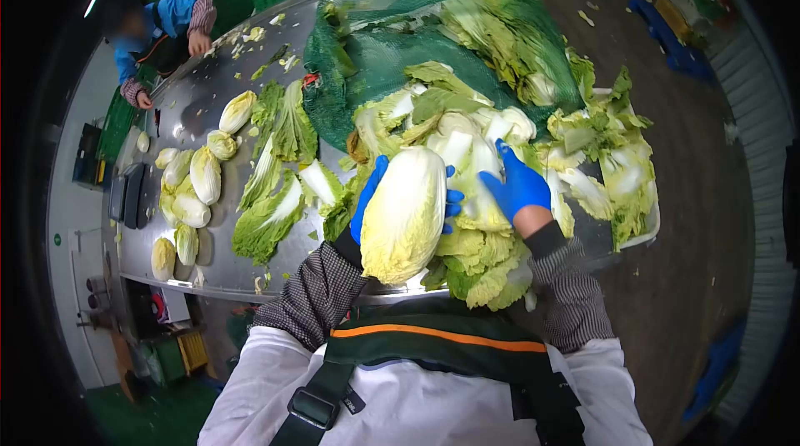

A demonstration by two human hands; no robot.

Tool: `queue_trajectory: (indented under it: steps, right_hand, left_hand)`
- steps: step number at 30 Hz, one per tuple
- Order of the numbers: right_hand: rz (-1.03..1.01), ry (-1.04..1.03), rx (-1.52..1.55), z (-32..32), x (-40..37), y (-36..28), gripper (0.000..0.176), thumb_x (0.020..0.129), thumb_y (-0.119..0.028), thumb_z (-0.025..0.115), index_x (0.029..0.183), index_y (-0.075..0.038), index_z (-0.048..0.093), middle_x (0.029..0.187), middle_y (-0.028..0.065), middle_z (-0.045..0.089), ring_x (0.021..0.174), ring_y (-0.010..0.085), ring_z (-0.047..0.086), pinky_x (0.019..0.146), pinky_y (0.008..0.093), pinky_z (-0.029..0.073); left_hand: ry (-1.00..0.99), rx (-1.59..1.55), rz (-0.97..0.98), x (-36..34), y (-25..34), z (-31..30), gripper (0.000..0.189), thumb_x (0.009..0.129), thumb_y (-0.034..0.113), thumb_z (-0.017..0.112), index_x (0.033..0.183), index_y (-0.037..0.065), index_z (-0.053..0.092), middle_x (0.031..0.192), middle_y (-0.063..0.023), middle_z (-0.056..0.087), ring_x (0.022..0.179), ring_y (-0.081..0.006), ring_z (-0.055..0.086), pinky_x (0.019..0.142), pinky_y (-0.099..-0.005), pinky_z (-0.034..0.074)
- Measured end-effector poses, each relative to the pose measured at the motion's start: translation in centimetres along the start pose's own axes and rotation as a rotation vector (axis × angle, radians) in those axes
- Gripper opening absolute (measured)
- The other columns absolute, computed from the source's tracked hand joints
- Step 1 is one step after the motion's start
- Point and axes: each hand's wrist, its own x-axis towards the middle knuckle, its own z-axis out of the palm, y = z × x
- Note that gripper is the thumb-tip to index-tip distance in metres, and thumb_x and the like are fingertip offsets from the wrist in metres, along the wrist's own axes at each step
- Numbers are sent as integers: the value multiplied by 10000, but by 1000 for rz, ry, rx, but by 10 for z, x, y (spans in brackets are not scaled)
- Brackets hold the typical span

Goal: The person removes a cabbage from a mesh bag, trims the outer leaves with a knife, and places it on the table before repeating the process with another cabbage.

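Observation:
A trimmed napa cabbage (405,217), pale yellow-green with a white base, rests upright in my left hand (367,198). Blue-gloved fingers wrap around it from behind and show at its right side. To the right, my right hand (521,184), also gloved in blue, has thumb and forefinger spread over the loose cabbage leaves (479,233). Those outer leaves are heaped under and beyond both hands. More loose leaves (271,217) lie flat to the left of the held cabbage.
Several trimmed cabbages (205,176) lie on the left of the metal table (250,133). A green mesh sack (383,58) with cabbage inside sits at the back. Leaves overflow a white bin (646,233) at the right edge. Another person (171,29) stands across the far left side.

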Motion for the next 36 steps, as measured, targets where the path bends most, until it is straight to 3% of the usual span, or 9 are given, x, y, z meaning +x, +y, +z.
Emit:
queue_trajectory:
  steps: [3,8,11,13,17,21,27,31,36]
  right_hand:
    - [3,-101,229,-23,-12,-48,753,793,-534,641,1375,-114,410,909,161,642,766,303,628,697,381,497]
    - [293,-490,1082,-9,-12,-83,625,807,-342,722,1306,-51,484,998,57,609,868,119,554,769,240,465]
    - [75,-194,1125,34,-5,-83,601,809,-307,720,1288,-25,492,1007,57,611,858,111,557,776,246,470]
    - [64,-198,1058,57,-5,-95,593,814,-275,713,1291,-9,482,1020,57,619,866,98,560,793,254,472]
    - [158,-598,938,51,-15,-133,475,832,-257,694,1233,-47,550,839,10,616,764,133,587,692,279,487]
    - [-231,-291,450,72,-20,-129,429,835,-315,666,1186,-81,590,785,90,623,681,200,607,651,315,491]
    - [-464,-254,-28,83,-32,-129,761,775,-496,654,1361,-78,407,994,167,603,764,282,640,634,403,508]
    - [-358,-504,-258,89,-37,-146,928,700,-514,708,1427,-117,291,946,151,546,773,314,621,625,414,501]
    - [-212,-445,-229,121,-55,-96,714,750,-209,672,1388,-172,352,959,156,531,754,322,625,608,432,502]
  left_hand:
    - [82,-87,199,6,5,0,841,899,643,339,1421,-10,254,1371,-274,391,1237,-370,444,1034,-463,368]
    - [94,-70,151,-8,24,1,739,907,588,411,1397,39,335,1365,-160,452,1228,-291,473,1033,-437,387]
    - [302,119,178,-33,28,-15,736,902,580,436,1414,67,311,1366,-144,453,1208,-277,498,1031,-427,396]
    - [381,320,231,-53,17,-20,608,922,340,555,1399,37,327,1374,-137,450,1200,-250,511,1021,-389,413]
    - [628,251,337,-111,55,-29,552,896,320,596,1339,38,428,1265,-130,558,1091,-234,593,976,-363,449]
    - [583,103,547,-191,143,-102,541,893,376,590,1314,60,463,1263,-117,560,1123,-247,565,995,-410,423]
    - [970,-27,1013,-307,273,-154,647,847,538,574,1298,91,453,1233,-122,547,1143,-286,519,984,-416,414]
    - [1083,478,969,-253,266,-141,721,858,568,548,1399,136,349,1279,-153,502,1209,-272,464,982,-436,404]
    - [797,1140,499,-60,181,-113,524,933,271,544,1400,99,378,1281,-77,520,1164,-168,495,1009,-356,379]
